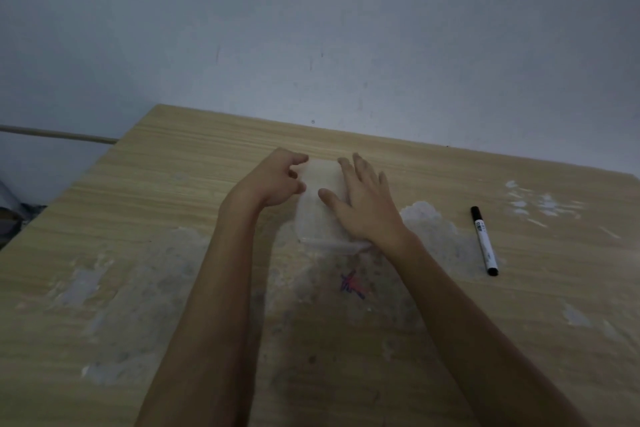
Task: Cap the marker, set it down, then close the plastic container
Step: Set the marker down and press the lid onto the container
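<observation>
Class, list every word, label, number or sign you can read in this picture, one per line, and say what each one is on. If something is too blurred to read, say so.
Nothing here can be read for certain.
Marker: a small dark printed label on the white barrel near the cap, too small and blurred to read.
Table: a red and blue scribble drawn in front of the plastic container, no legible letters.
Plastic container: no print visible.

Container (320,215) mid-table (173,184), hands on it, marker (484,241) well right
</observation>
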